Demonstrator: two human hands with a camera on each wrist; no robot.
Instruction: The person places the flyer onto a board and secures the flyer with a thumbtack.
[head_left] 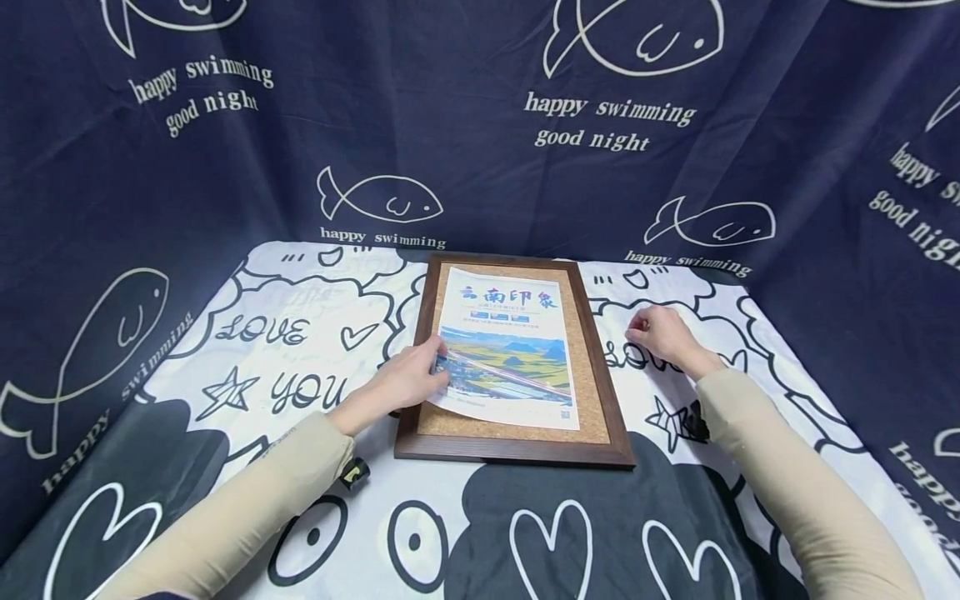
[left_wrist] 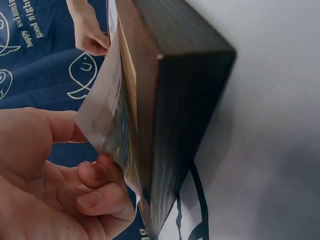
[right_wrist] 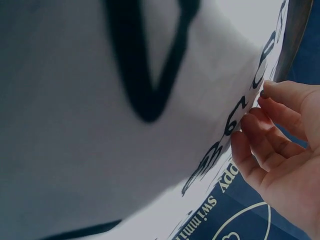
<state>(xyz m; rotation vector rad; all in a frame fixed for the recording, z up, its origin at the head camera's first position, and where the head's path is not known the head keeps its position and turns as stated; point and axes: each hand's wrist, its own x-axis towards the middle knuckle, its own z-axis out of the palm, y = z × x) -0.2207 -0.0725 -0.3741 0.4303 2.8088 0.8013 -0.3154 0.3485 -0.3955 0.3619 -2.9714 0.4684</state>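
Note:
A printed poster (head_left: 510, 350) with blue lettering and a landscape picture lies over the cork board (head_left: 592, 408) in a dark brown wooden frame (head_left: 517, 450). My left hand (head_left: 408, 379) holds the poster by its left edge. In the left wrist view, the paper (left_wrist: 102, 105) bends up off the board between the fingers of that hand (left_wrist: 65, 185). To the right of the frame, above the cloth, my right hand (head_left: 663, 333) pinches a small dark thing (right_wrist: 263, 93) between thumb and forefinger. Its kind is too small to make out.
Under the frame spreads a black-and-white cloth (head_left: 300, 292) with drawn letters, hearts and stars. A dark blue curtain (head_left: 480, 108) with fish outlines hangs behind and at both sides. A small black item (head_left: 355, 473) shows at the left sleeve.

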